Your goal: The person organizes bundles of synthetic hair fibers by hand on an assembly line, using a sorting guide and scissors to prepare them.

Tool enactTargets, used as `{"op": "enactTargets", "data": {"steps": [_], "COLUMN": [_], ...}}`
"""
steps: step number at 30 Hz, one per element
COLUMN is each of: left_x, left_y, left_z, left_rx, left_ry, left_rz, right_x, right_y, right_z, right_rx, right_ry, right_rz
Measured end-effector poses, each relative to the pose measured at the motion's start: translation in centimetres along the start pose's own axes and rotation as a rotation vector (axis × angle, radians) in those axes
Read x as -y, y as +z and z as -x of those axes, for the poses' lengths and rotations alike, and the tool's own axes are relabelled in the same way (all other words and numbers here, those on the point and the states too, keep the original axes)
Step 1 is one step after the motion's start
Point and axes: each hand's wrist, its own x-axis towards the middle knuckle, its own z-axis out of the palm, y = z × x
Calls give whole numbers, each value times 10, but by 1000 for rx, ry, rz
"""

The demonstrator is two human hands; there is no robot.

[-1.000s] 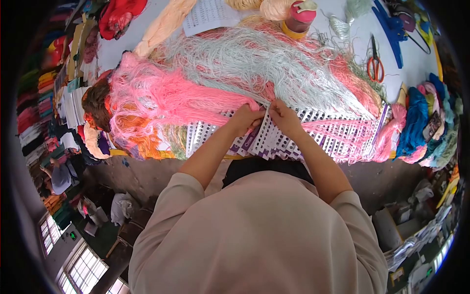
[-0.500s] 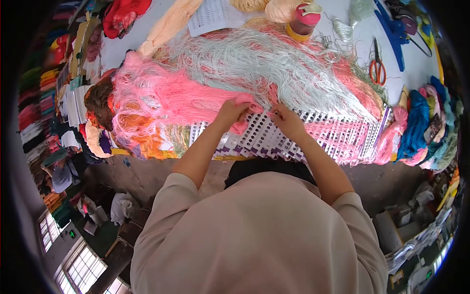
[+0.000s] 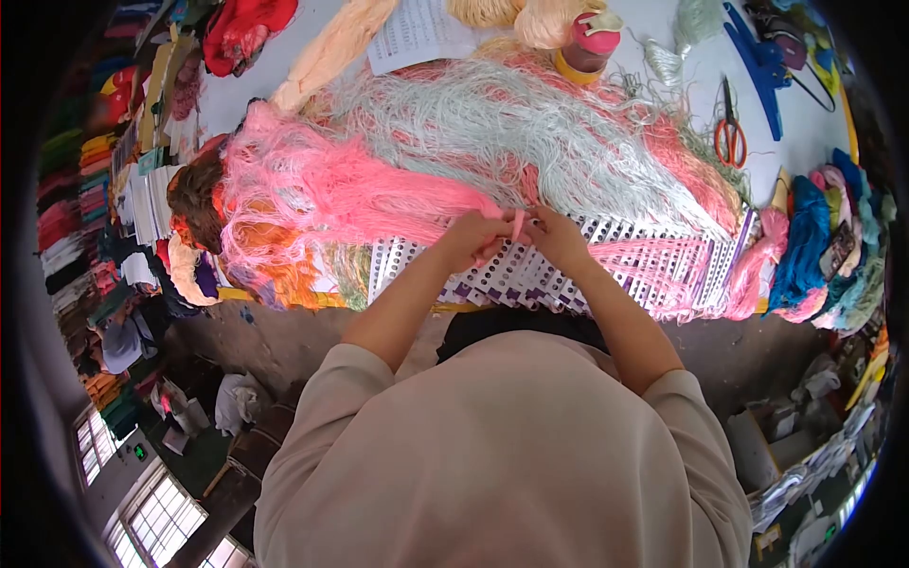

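Note:
My left hand (image 3: pixel 473 239) is closed around the end of a pink thread skein (image 3: pixel 379 194), whose loose strands spread off to the left. Close beside it, my right hand (image 3: pixel 559 239) pinches a bit of the same pink thread, and the fingertips of both hands nearly meet. Under the hands lies a row of white cards with punched holes (image 3: pixel 417 257), purple at their lower edges. Pink threads run across the cards on the right. A pale blue-grey mass of thread (image 3: pixel 483 123) lies just beyond the hands.
Red-handled scissors (image 3: pixel 730 137) and a blue plastic tool (image 3: pixel 757 66) lie at the back right. A printed sheet (image 3: pixel 417 36) and a pink-lidded jar (image 3: pixel 587 47) stand at the back. Coloured skeins hang at the right edge, including a blue skein (image 3: pixel 803 237).
My left hand has moved right, drawing the end of the pink skein up against my right hand. My right hand has stayed nearly in place.

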Motion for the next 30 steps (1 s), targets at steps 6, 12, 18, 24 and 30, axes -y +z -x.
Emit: {"op": "enactTargets", "data": {"steps": [6,12,18,24,30], "left_x": [30,-41,-99,-109,-65], "left_y": [-12,-59,-176,-166,-31], "left_z": [-39,49,145,180,159], "left_rx": [-122,-107,-149,-823,-116], "left_ry": [422,45,416,472,529], "left_rz": [-899,-12,332,-140,136], "right_x": [11,20,26,30,110], "right_y": [-16,-15,-11,3,14], "right_z": [1,6,6,20,59], "right_rx": [158,68,15,-46,-249], "right_ry": [-142,-72,-28,-34,-175], "right_rz": [60,356,358,350,-514]}}
